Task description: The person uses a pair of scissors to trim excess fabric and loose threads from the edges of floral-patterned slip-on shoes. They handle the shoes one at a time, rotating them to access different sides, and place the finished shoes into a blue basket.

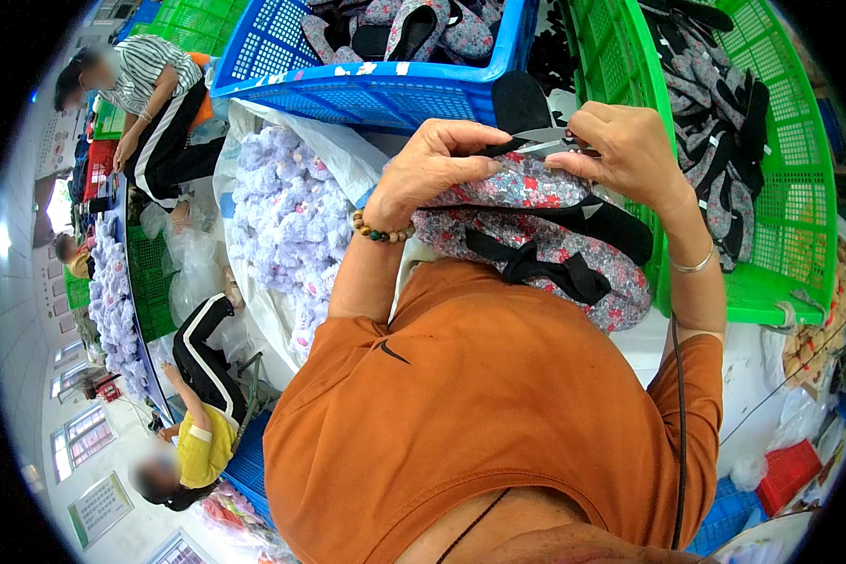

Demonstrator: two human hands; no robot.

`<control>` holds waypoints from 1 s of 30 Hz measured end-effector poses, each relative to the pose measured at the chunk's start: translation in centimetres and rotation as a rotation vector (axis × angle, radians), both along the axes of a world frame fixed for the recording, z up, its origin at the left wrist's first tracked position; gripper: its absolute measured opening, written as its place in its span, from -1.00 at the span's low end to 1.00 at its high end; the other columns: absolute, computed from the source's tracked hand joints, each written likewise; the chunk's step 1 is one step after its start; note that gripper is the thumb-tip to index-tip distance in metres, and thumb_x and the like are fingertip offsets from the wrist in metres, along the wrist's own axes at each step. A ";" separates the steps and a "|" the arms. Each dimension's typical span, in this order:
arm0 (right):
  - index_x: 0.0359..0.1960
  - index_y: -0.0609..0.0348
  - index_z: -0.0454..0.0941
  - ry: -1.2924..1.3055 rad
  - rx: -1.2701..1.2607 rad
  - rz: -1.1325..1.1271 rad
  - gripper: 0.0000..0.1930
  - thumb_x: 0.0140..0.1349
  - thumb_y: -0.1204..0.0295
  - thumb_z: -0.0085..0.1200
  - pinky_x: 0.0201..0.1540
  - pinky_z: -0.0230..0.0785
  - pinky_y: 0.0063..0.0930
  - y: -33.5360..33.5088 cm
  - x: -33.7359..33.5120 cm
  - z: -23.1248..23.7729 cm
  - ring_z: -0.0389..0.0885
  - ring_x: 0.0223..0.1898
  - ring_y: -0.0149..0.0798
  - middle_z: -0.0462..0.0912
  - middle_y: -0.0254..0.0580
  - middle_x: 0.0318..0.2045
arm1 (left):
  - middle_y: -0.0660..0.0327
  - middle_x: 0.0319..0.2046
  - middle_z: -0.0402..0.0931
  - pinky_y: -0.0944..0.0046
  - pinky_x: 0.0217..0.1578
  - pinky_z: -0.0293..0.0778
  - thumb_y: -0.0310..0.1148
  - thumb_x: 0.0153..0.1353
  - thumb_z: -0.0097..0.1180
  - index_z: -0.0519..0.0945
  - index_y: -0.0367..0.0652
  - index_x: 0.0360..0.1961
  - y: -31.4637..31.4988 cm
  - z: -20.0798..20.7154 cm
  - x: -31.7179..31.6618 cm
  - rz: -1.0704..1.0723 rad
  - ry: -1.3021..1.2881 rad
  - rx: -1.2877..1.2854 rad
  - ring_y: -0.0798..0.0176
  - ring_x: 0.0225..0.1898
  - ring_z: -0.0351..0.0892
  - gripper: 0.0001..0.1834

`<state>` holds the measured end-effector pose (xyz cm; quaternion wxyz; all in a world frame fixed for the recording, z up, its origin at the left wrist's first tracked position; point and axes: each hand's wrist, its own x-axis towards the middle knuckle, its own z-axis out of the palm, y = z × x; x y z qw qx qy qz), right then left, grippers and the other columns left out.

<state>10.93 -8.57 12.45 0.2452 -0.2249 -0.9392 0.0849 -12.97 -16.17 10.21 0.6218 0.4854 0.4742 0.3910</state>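
My left hand (pixel 428 174) pinches a black strip or edge on a grey-and-red floral slipper (pixel 545 183) between thumb and fingers. From the other side my right hand (pixel 634 155) grips a pair of small scissors (pixel 540 147), their silver blades pointing left at the black material near the left fingertips. Whether the blades touch it I cannot tell. Against my orange shirt lies another floral slipper (pixel 620 291) with a black bow (pixel 550 268). A black sole (pixel 520 101) stands just beyond my hands.
A blue crate (pixel 367 101) of floral slippers stands ahead, and a green basket (pixel 790 254) holds more at the right. At left, a white sack (pixel 244 268) contains fluffy lavender pieces (pixel 282 211). Two people (pixel 155 80) sit further left. A black cable (pixel 681 423) hangs along my right side.
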 end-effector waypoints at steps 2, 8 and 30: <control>-0.62 0.13 0.38 0.006 0.012 -0.004 -0.59 0.05 0.03 0.12 -0.56 0.28 -0.34 -0.1 -0.1 -0.1 0.46 -0.60 -0.15 0.41 -0.20 -0.65 | 0.32 -0.42 0.56 0.54 -0.41 0.38 -0.58 -0.02 0.21 0.61 -0.28 -0.14 0.0 0.1 0.0 -0.004 -0.010 -0.010 0.56 -0.44 0.45 -0.67; -0.64 0.12 0.38 0.042 0.048 0.009 -0.59 0.07 0.04 0.10 -0.57 0.27 -0.34 -0.1 -0.4 -0.3 0.46 -0.60 -0.15 0.40 -0.21 -0.66 | 0.29 -0.37 0.57 0.51 -0.36 0.40 -0.58 -0.01 0.20 0.61 -0.29 -0.15 -0.1 0.3 0.2 0.010 -0.017 -0.024 0.53 -0.40 0.47 -0.68; -0.22 0.19 0.45 0.099 -0.474 -0.101 -0.62 -0.05 0.35 0.29 -0.33 0.35 -0.42 2.1 0.2 -1.7 0.55 -0.42 -0.16 0.55 -0.13 -0.47 | 0.11 -0.18 0.56 0.37 -0.12 0.49 -0.45 0.09 0.15 0.45 -0.35 -0.01 2.9 -0.2 -1.9 -0.018 -0.384 -0.131 0.34 -0.18 0.57 -0.59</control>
